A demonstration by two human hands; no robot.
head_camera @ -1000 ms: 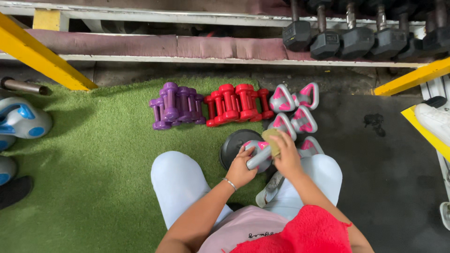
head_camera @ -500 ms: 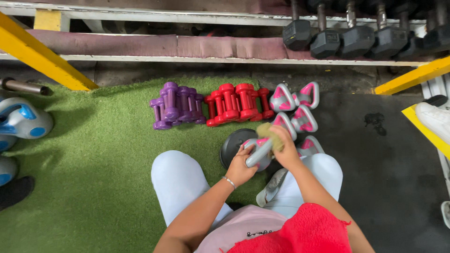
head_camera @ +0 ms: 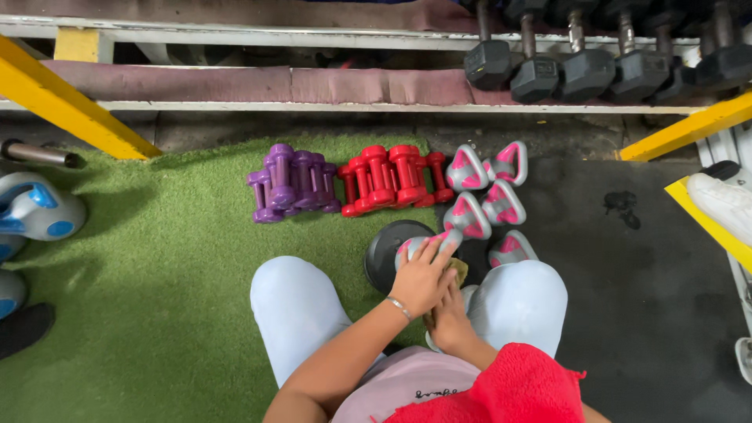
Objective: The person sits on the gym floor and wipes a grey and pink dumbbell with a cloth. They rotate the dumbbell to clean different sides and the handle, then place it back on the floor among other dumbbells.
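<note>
My left hand (head_camera: 423, 278) has its fingers (head_camera: 429, 252) spread over and wrapped around a grey-and-pink dumbbell (head_camera: 427, 244), holding it just above my knees, over the black weight plate (head_camera: 390, 249) on the floor. My right hand (head_camera: 450, 321) sits just below it with a yellowish cloth (head_camera: 457, 271) pressed against the dumbbell's underside; I cannot tell how tightly those fingers are closed, since the left hand covers most of them. To wipe well, I judge the left grip should stay firm on one end while the cloth works around the handle and the angled faces, turning the dumbbell a little at a time so no side is skipped. Its mates, more grey-and-pink dumbbells (head_camera: 486, 188), lie just ahead on the dark mat (head_camera: 627, 258), with red dumbbells (head_camera: 392, 176) and purple dumbbells (head_camera: 290, 182) lined up on the green turf (head_camera: 157, 274). A rack of black hex dumbbells (head_camera: 595, 63) stands beyond.
</note>
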